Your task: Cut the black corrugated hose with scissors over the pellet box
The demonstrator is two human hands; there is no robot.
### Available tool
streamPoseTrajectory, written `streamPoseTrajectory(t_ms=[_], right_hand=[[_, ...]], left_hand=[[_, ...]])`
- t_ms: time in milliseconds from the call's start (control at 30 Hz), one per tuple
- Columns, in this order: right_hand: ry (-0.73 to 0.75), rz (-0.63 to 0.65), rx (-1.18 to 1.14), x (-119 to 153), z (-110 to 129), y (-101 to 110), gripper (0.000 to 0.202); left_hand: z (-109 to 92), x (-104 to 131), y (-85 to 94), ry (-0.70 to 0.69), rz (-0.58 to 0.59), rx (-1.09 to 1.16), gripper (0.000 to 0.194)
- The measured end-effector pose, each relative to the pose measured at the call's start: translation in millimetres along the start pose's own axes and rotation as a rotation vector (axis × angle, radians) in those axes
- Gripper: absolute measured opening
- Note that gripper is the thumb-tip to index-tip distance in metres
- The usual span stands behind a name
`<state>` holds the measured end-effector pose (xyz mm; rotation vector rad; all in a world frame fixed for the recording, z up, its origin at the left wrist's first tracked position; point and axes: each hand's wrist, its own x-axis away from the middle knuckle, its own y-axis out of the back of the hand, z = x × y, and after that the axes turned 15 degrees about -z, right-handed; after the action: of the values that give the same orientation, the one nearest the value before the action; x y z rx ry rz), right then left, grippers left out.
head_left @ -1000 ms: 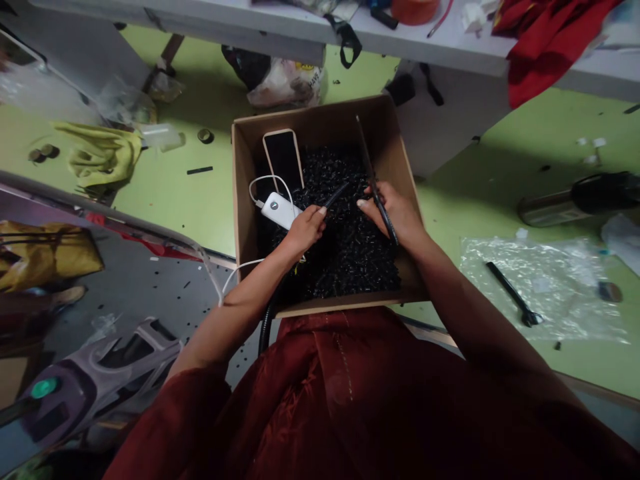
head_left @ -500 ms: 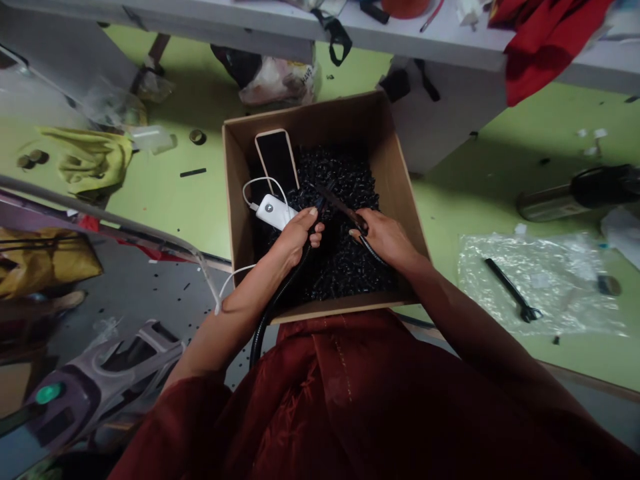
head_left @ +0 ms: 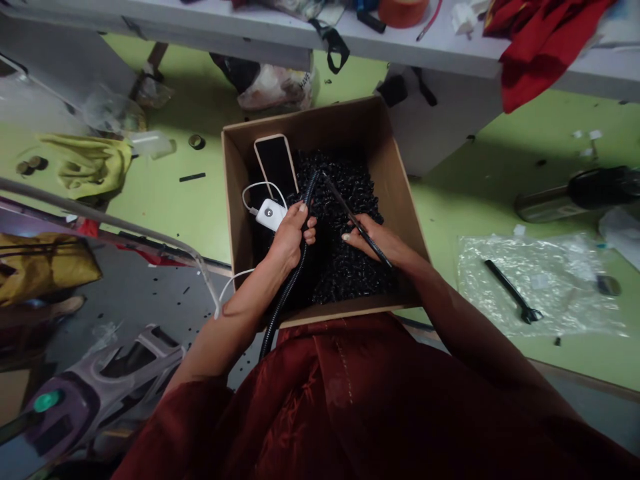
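My left hand (head_left: 291, 237) is closed around a black corrugated tube (head_left: 295, 272), whose upper end points into the cardboard box (head_left: 411, 193). The tube's lower part runs down past the box's front edge. In my right hand (head_left: 373, 241) is a long, thin, dark bladed tool (head_left: 345, 205); I cannot tell whether it is scissors or a knife. Its tip is close to the tube's end. Many small black pieces (head_left: 345, 277) fill the box beneath both hands. A white power bank (head_left: 270, 213) with a white cable lies beside my left hand, near a phone (head_left: 277, 163) leaning inside the box.
A white shelf (head_left: 440, 57) runs across the top, with a red cloth (head_left: 545, 60) hanging over it. On the green surface to the right are a clear plastic bag (head_left: 480, 287) and a flask (head_left: 545, 202). A yellow cloth (head_left: 95, 160) lies to the left.
My left hand has shifted slightly left and down, and the tube's upper end now shows above it. The bladed tool in my right hand has tilted, its rear end now across the palm.
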<state>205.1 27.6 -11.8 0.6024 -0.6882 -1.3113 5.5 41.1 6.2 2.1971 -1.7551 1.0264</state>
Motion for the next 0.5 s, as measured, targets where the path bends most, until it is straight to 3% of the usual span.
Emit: streamPoseTrajectory(t_ms=[500], right_hand=[[-0.006, -0.024, -0.038, 1.0, 1.1, 2.8, 0.053]], left_hand=[[18.7, 3.4, -6.0, -0.078, 0.073, -0.22, 0.023]])
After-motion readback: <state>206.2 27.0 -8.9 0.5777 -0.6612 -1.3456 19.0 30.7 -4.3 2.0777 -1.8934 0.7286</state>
